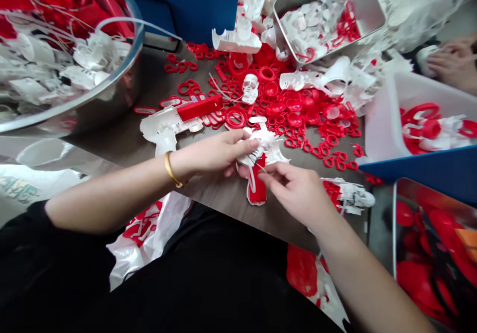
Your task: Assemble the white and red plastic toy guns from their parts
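My left hand, with a gold bangle at the wrist, is closed around a red and white plastic assembly above the front part of the table. Its white upper end pokes out past my thumb, and a red block-like part hangs below. Close by, the fingertips of my right hand are pinched on a thin pale wire at the side of the assembly. Behind my hands lies a heap of red plastic rings and caps. Left of them rests a white gun-shaped shell with a red bar on it.
At the left stands a large metal bowl of white and red parts. A metal tray sits at the back, a translucent bin at the right. Another red and white assembly lies near my right forearm. Another person's hands show far right.
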Demonstrator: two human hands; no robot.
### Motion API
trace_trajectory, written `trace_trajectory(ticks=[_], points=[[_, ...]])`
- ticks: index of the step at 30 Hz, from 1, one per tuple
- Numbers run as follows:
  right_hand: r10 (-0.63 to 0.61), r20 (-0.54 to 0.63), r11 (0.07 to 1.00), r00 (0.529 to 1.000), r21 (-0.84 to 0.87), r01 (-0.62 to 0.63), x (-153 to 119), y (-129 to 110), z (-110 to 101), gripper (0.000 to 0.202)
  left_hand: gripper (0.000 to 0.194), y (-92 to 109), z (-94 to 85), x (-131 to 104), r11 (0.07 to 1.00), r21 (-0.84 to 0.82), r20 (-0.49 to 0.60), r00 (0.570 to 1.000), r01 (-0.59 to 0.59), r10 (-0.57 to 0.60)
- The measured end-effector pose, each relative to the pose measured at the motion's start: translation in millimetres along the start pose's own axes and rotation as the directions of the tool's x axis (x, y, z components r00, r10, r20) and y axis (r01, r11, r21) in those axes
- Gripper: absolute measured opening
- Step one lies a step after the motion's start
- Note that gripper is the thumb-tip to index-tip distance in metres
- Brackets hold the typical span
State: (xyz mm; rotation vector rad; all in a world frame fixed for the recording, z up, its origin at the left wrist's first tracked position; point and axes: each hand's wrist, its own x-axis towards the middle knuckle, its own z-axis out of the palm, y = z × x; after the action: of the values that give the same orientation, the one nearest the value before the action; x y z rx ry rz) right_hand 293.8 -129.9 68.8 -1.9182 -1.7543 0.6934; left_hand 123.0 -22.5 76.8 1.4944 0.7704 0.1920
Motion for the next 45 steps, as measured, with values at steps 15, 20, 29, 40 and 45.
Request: trace_trajectory(ticks=[15, 20, 29, 40, 45], points=[[0.103, 0.130, 0.951, 0.986, 0.277, -0.136, 41.9, 44.2, 3.6, 0.016, 0.043, -44.7, 37.0, 41.2, 0.441, 0.859, -0.143, 0.706, -0.259, 0.693], [0.147, 0.256, 0.822, 0.955, 0.505, -0.262, 35.5, 35.6, 8.4, 0.013, 0.046, -49.7, 34.7, 26.0, 0.475, 0.863, -0.233, 0.699, -0.171, 0.676], [0.166, 0.037, 0.920, 0.985, 0.355, -0.168, 32.5, 14.3, 22.5, 0.006, 0.051, -57.7, 38.2, 22.0, 0.641, 0.750, -0.393, 0.668, -0.164, 0.632], [0.148, -0.109, 0.964, 0.983, 0.240, -0.118, 21.4, 8.9, 39.3, 0.011, 0.056, -60.0, 39.1, 23.8, 0.632, 0.751, -0.369, 0.671, -0.192, 0.643], [0.047, -0.230, 0.998, 0.972, -0.020, -0.053, 12.8, 10.4, 44.3, 0.008, 0.056, -59.0, 39.9, 24.8, 0.628, 0.758, -0.355, 0.698, -0.174, 0.622]])
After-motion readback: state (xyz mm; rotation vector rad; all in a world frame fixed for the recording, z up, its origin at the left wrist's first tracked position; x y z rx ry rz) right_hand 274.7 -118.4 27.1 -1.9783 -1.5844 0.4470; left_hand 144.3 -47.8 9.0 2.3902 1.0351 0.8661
